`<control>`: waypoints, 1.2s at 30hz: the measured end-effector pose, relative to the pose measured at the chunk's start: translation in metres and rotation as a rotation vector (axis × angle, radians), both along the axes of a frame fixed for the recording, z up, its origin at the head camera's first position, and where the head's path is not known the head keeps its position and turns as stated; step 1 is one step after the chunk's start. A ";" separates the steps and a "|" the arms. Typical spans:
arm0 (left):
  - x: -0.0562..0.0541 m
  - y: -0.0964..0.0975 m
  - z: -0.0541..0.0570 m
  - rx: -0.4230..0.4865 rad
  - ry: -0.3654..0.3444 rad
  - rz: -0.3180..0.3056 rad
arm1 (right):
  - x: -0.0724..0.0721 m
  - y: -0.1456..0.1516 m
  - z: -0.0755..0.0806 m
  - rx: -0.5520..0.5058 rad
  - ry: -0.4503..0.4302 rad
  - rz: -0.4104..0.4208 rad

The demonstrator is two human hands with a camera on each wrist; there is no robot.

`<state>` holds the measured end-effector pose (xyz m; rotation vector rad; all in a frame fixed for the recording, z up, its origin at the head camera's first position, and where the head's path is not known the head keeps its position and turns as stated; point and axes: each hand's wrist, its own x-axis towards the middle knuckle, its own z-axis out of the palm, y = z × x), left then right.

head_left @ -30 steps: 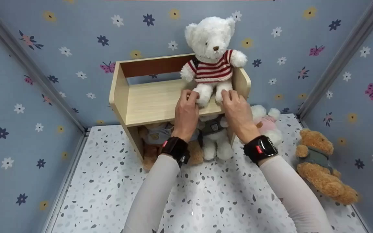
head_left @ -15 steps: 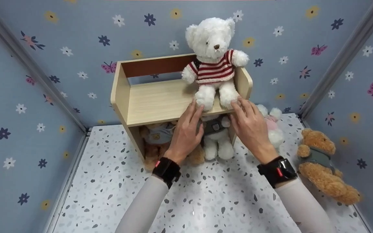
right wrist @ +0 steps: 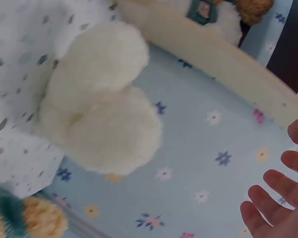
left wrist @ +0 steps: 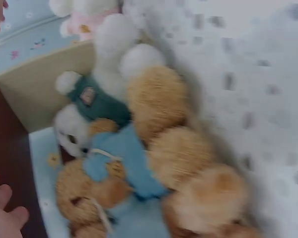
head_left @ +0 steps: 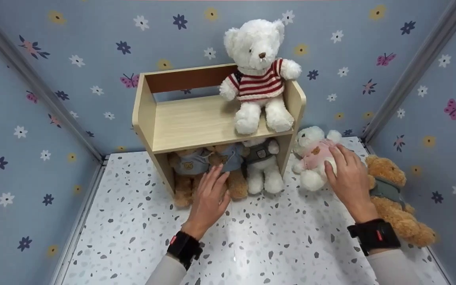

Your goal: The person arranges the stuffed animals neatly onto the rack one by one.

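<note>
My left hand, its fingers extended, hovers in front of the wooden shelf's lower compartment. Seated inside are two brown teddy bears in blue tops, the left one beside the other, and a white bear in a grey-green top. My right hand reaches over the side of a white plush toy in pink on the floor; its fingers are spread and contact is unclear. A white teddy bear in a red-striped sweater sits on the upper shelf's right end, untouched.
A brown teddy bear in a grey-green top lies on the floor against the right wall, partly behind my right hand. Flower-patterned panels enclose the left, back and right. Speckled flooring stretches in front of the shelf.
Both hands have left the striped-sweater bear's legs. The left moved down and left to the lower compartment, the right moved right to the white plush in pink. The striped-sweater bear stays seated.
</note>
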<state>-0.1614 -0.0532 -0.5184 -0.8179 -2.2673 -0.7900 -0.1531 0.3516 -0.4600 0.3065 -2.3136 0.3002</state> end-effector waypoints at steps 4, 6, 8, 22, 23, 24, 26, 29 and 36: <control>0.009 -0.020 -0.017 0.004 -0.064 0.038 | 0.011 0.027 -0.010 -0.025 -0.035 -0.048; 0.013 -0.029 -0.025 0.014 -0.081 0.051 | 0.017 0.040 -0.012 -0.044 -0.075 -0.096; 0.017 -0.038 -0.032 0.028 -0.088 0.065 | 0.024 0.053 -0.014 -0.086 -0.146 -0.162; 0.035 -0.074 -0.055 0.017 -0.281 0.185 | 0.054 0.124 -0.032 -0.264 -0.654 -0.464; 0.035 -0.074 -0.055 0.016 -0.296 0.187 | 0.054 0.127 -0.034 -0.269 -0.687 -0.476; 0.036 -0.075 -0.056 0.015 -0.309 0.188 | 0.056 0.130 -0.035 -0.274 -0.722 -0.488; 0.037 -0.076 -0.057 0.020 -0.328 0.190 | 0.057 0.134 -0.039 -0.283 -0.791 -0.512; 0.039 -0.077 -0.058 0.031 -0.347 0.198 | 0.058 0.139 -0.044 -0.308 -0.900 -0.532; 0.043 -0.078 -0.063 0.048 -0.350 0.198 | 0.057 0.147 -0.057 -0.327 -1.177 -0.565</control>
